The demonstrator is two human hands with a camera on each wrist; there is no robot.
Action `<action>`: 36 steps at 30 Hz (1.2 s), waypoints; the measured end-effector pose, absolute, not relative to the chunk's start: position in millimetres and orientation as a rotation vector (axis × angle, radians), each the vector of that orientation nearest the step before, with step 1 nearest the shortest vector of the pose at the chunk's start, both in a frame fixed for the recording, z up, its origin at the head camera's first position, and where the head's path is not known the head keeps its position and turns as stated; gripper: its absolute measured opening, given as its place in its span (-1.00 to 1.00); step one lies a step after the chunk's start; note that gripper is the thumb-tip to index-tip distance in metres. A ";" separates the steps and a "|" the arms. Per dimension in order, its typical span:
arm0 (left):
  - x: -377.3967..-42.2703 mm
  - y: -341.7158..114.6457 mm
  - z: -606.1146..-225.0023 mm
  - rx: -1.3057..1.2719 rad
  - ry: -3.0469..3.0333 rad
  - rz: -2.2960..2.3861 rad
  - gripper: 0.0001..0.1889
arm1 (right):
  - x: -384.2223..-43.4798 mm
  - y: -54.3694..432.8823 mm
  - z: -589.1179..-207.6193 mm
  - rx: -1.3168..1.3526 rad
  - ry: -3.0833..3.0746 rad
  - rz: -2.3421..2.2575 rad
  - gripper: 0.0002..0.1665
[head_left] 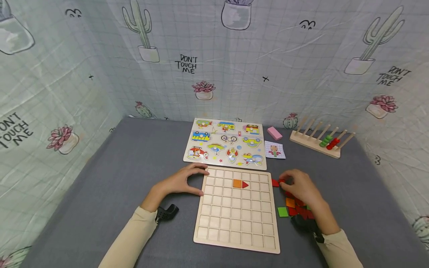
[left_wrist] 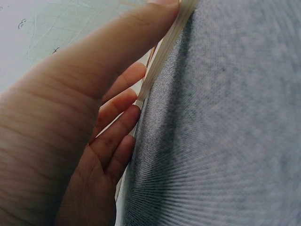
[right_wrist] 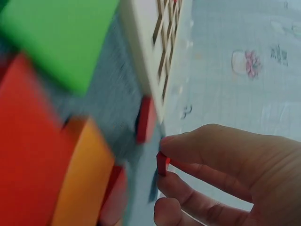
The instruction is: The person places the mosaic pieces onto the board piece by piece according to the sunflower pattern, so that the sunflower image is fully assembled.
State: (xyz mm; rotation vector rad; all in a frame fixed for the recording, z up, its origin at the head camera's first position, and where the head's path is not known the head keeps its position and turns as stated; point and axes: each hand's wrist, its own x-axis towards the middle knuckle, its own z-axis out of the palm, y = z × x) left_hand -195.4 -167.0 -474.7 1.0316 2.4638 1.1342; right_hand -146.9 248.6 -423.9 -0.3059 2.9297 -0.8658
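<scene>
A wooden grid board (head_left: 231, 212) lies on the table with an orange square tile (head_left: 237, 183) and a red triangle tile (head_left: 245, 184) side by side in its cells. My left hand (head_left: 182, 181) rests its thumb and fingertips along the board's upper left edge, fingers loosely extended. Off the right edge, my right hand (head_left: 303, 188) pinches a small red tile (right_wrist: 162, 163) between thumb and fingers. Another red tile (head_left: 275, 182) lies right beside the board. Partly under the right hand and wrist is a pile of red tiles (head_left: 301, 212), with an orange tile (head_left: 290, 202) among them.
A green tile (head_left: 283, 211) lies between board and pile. Behind the board is a vehicle puzzle (head_left: 221, 145). Right of it are a picture card (head_left: 275, 150), a pink block (head_left: 275, 133) and a peg stand (head_left: 315, 145) with green and red beads. Printed cloth hangs behind.
</scene>
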 end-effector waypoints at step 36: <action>-193.2 -164.9 -470.6 1.026 2.475 1.118 -0.30 | -160.7 141.0 -424.3 -0.805 2.770 -0.857 -0.91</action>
